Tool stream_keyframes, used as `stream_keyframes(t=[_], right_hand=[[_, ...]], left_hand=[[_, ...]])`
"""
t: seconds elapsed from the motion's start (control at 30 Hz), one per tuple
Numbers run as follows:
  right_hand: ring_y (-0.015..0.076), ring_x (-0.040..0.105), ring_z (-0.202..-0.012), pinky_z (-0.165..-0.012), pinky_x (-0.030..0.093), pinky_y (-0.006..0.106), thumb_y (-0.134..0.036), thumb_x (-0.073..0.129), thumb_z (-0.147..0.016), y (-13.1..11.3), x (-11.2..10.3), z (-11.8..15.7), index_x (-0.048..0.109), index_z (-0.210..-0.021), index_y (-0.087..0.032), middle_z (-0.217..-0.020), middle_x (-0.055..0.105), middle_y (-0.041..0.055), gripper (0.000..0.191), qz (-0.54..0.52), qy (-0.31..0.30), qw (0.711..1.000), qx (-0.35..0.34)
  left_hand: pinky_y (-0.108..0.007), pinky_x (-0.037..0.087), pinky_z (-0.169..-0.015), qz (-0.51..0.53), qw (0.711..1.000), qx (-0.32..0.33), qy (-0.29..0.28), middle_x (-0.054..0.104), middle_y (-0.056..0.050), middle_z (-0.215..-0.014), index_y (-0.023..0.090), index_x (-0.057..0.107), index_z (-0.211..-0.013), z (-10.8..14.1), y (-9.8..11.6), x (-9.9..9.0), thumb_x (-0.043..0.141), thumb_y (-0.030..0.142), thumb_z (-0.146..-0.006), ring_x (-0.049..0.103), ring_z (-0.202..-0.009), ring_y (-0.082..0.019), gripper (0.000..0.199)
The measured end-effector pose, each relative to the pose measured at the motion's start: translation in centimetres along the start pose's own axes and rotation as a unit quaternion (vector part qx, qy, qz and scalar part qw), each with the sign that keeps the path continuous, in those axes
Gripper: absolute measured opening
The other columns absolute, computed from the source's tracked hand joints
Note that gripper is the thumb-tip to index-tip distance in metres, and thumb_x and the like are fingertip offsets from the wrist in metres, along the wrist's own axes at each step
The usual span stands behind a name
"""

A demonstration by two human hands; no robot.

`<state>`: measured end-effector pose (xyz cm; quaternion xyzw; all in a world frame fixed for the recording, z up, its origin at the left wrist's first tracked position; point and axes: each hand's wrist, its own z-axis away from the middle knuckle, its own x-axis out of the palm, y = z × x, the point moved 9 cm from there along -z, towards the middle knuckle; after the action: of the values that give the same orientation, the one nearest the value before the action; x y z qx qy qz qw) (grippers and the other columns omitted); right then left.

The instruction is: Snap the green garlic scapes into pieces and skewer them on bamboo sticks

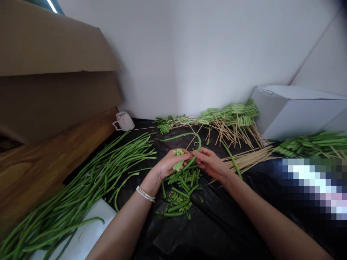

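My left hand [168,163] is closed around a bundle of short cut bean pieces [178,165], their pale ends showing. A thin wooden skewer [194,136] slants up just beyond this hand; whether it runs through the pieces I cannot tell. Fingers of my right hand [210,163] pinch a long green bean [200,139] close to the left fingertips. That bean arches up and over to the left, its far end lying on the black sheet [214,224]. Below both hands is a loose heap of cut bean pieces [180,202].
Whole long beans [89,184] spread at left, partly over a white object [94,216]. A mug [124,121] stands behind them, near a cardboard box [59,47]. Skewered bean pieces [233,112] lie by the wall. Bare skewers [249,158] and a white box [298,108] are at right.
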<state>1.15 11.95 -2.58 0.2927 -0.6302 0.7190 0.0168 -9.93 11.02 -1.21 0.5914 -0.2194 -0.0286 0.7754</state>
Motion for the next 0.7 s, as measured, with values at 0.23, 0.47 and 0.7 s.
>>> stream_keyframes(t=[0.23,0.47,0.7], right_hand=[[0.0044,0.036,-0.044,-0.042,0.023,0.019,-0.040,0.081,-0.067,-0.9,-0.3,-0.1,0.058,-0.073,-0.018,-0.052,0.048,-0.0083,0.033,0.043,0.010,0.999,-0.029],[0.0052,0.035,-0.041,-0.040,0.023,0.020,-0.047,0.075,-0.071,-0.5,1.2,0.1,0.055,-0.077,-0.019,-0.055,0.055,-0.0071,0.035,0.143,-0.016,0.989,-0.031],[0.0082,0.045,-0.046,-0.044,0.032,0.022,-0.047,0.070,-0.077,-1.0,1.4,0.2,0.055,-0.077,-0.020,-0.059,0.059,-0.0039,0.031,0.138,0.034,0.986,-0.088]], left_hand=[[-0.018,0.035,-0.042,-0.119,0.992,-0.029,-0.025,0.067,-0.004,-0.068,0.013,0.069,-0.080,0.3,-0.8,0.9,0.073,0.031,-0.071,0.051,-0.048,-0.008,0.020],[-0.019,0.034,-0.043,-0.269,0.961,0.058,0.017,0.058,0.001,-0.054,0.014,0.067,-0.068,0.5,0.6,0.6,0.059,0.023,-0.073,0.046,-0.044,-0.008,0.013],[-0.020,0.033,-0.042,-0.164,0.978,0.073,0.108,0.056,0.002,-0.054,0.015,0.064,-0.064,-0.2,-0.1,-0.3,0.057,0.022,-0.070,0.044,-0.043,-0.008,0.011]])
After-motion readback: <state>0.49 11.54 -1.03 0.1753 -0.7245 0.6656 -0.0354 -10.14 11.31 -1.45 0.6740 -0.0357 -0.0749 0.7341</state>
